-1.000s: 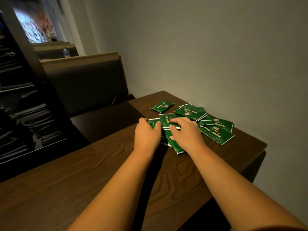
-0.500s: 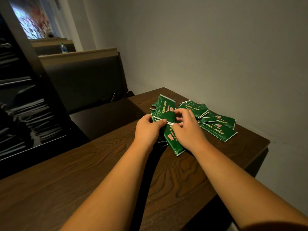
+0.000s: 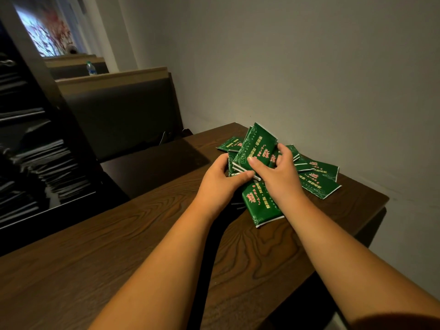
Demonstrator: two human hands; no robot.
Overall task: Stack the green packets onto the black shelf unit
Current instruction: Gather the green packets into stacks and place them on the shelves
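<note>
Gripping a small bundle of flat green foil packets with red and gold print (image 3: pixel 256 148), both hands on it, above the far right corner of the dark wood-grain table (image 3: pixel 119 246). Left hand (image 3: pixel 220 179) curled around the bundle's near-left edge, thumb pressed along the white sealed ends. Right hand (image 3: pixel 277 172) clamped on the right side, thumb on the top packet's face, fingers wrapped behind. Top packet tilted up, far end raised toward the grey wall (image 3: pixel 309 67).

Loose green packets lying flat on the table: one long packet (image 3: pixel 263 206) directly under the hands, pointing at the near edge; several overlapping packets (image 3: pixel 316 177) just right of the right hand, near the table's right edge; one packet (image 3: pixel 229 144) behind the left hand, near the far edge.

Black shelf unit (image 3: pixel 35 139) standing off the table's left side, well apart from the packets, shelves loaded with dark flat stacks. Dark padded booth seat (image 3: pixel 123 110) beyond the far edge.
</note>
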